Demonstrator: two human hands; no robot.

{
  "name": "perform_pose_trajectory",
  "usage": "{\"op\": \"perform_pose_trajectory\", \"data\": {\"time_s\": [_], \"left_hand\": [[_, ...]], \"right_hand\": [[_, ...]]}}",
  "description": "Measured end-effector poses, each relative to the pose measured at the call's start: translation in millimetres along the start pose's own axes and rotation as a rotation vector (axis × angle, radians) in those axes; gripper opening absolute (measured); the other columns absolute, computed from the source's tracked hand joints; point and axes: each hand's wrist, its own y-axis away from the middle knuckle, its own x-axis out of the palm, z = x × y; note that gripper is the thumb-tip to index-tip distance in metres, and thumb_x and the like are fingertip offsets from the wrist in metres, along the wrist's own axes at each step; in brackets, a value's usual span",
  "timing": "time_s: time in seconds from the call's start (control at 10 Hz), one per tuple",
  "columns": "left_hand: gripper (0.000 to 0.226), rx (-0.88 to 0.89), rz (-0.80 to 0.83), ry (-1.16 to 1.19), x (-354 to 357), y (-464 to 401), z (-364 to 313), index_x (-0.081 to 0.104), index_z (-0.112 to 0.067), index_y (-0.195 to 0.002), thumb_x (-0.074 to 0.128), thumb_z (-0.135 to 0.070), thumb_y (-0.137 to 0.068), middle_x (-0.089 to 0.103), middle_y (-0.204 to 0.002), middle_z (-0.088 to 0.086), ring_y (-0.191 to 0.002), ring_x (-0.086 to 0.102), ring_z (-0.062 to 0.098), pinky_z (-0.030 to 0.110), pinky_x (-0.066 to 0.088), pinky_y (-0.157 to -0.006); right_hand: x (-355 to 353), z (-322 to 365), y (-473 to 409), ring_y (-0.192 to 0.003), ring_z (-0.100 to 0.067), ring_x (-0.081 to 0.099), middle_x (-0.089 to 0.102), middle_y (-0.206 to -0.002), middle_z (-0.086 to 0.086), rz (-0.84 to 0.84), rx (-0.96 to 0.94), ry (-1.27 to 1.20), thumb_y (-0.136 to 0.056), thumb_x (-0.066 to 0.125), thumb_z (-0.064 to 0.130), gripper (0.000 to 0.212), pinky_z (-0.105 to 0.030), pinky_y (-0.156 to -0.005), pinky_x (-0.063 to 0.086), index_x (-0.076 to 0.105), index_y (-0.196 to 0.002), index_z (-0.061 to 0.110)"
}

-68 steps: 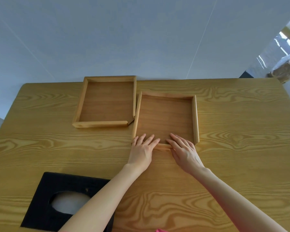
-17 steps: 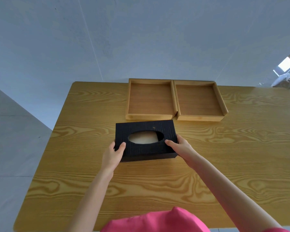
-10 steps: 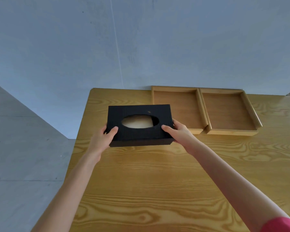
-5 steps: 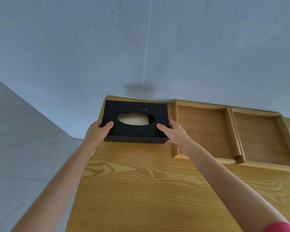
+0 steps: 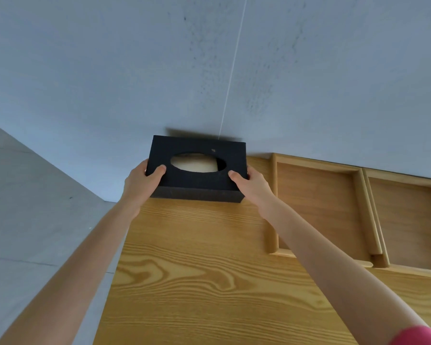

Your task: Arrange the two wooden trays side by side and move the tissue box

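The black tissue box point(image 5: 197, 170) sits just above the middle of the frame, at the far left corner of the desk point(image 5: 197, 282), its back edge close against the pale wall point(image 5: 209, 70); whether its base rests fully on the wood or is held slightly clear cannot be told. An oval opening in its top shows pale tissue inside. The left hand point(image 5: 138, 185) grips the box's left end, thumb on the top face and the other fingers wrapped out of sight around the side. The right hand point(image 5: 253, 185) clamps the right end the same way, thumb lying on top near the opening. Both bare forearms run down to the lower corners of the frame, with a bit of pink sleeve point(image 5: 418, 336) at the lower right.

Right of the box, near but apart from it, the first wooden tray point(image 5: 316, 207) lies flat on the desk. The second wooden tray point(image 5: 408, 220) lies just beside it, their long rims touching, and runs off the right edge of the frame. Grey floor point(image 5: 35, 195) fills the left side.
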Motion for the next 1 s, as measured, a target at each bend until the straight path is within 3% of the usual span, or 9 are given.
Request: {"op": "perform_pose_trajectory", "data": {"time_s": [0.3, 0.5, 0.6, 0.7, 0.8, 0.9, 1.0], "left_hand": [[0.036, 0.013, 0.030, 0.004, -1.0, -24.8, -10.5, 0.047, -0.017, -0.123, 0.046, -0.031, -0.090, 0.057, -0.109, 0.003, -0.107, 0.056, 0.027, 0.046, 0.046, -0.096], [0.044, 0.061, 0.014, -0.123, 0.6, -20.7, -12.4, 0.038, -0.012, -0.131, 0.042, -0.033, -0.092, 0.053, -0.127, 0.013, -0.114, 0.051, 0.031, 0.044, 0.044, -0.096], [0.050, 0.101, -0.039, -0.264, 3.7, -15.1, -15.4, 0.031, -0.009, -0.135, 0.041, -0.032, -0.092, 0.046, -0.135, 0.016, -0.121, 0.046, 0.033, 0.042, 0.042, -0.097], [0.067, 0.147, -0.081, -0.510, 11.2, 1.9, -16.7, 0.006, -0.007, -0.144, 0.040, -0.034, -0.092, 0.016, -0.152, 0.021, -0.138, 0.020, 0.037, 0.052, 0.024, -0.111], [0.070, 0.212, -0.082, -0.706, 14.9, 16.6, -21.1, 0.001, -0.008, -0.144, 0.038, -0.039, -0.092, 0.006, -0.154, 0.019, -0.141, 0.007, 0.036, 0.052, 0.013, -0.114], [0.070, 0.319, -0.087, -0.854, 20.2, 39.9, -40.9, 0.004, -0.012, -0.144, 0.035, -0.045, -0.091, 0.008, -0.155, 0.015, -0.142, 0.006, 0.034, 0.052, 0.010, -0.113], [0.069, 0.407, -0.054, -0.899, 23.8, 53.5, -57.3, 0.008, -0.013, -0.144, 0.035, -0.046, -0.090, 0.013, -0.155, 0.014, -0.142, 0.010, 0.033, 0.052, 0.011, -0.113]], "right_hand": [[2.6, 6.0, -13.6, -0.106, -0.019, 0.052, 0.057, -0.124, -0.004, -0.008, -0.028, 0.045, -0.091, 0.048, 0.037, 0.042, -0.028, -0.079, 0.041, 0.043, -0.128, 0.019], [-0.4, 9.8, -11.7, -0.110, -0.021, 0.053, 0.056, -0.126, -0.004, 0.003, -0.046, 0.080, -0.090, 0.049, 0.038, 0.045, -0.027, -0.080, 0.041, 0.041, -0.130, 0.019], [-2.4, 11.4, -8.9, -0.109, -0.021, 0.054, 0.056, -0.128, -0.004, 0.003, -0.081, 0.126, -0.091, 0.047, 0.035, 0.045, -0.024, -0.076, 0.041, 0.038, -0.132, 0.018], [-8.1, 13.6, 1.6, -0.102, -0.020, 0.054, 0.054, -0.130, -0.006, 0.020, -0.153, 0.257, -0.092, 0.047, 0.030, 0.047, -0.021, -0.068, 0.041, 0.032, -0.134, 0.016], [-16.8, 15.9, 12.2, -0.107, -0.025, 0.055, 0.051, -0.134, -0.009, 0.034, -0.183, 0.367, -0.091, 0.048, 0.031, 0.054, -0.028, -0.075, 0.045, 0.027, -0.138, 0.014], [-34.3, 23.7, 35.8, -0.118, -0.030, 0.050, 0.046, -0.138, -0.011, 0.056, -0.223, 0.562, -0.089, 0.048, 0.035, 0.062, -0.045, -0.101, 0.041, 0.021, -0.142, 0.017], [-48.6, 27.4, 53.4, -0.126, -0.029, 0.042, 0.045, -0.139, -0.009, 0.061, -0.265, 0.650, -0.088, 0.048, 0.036, 0.057, -0.052, -0.109, 0.030, 0.028, -0.139, 0.019]]}}
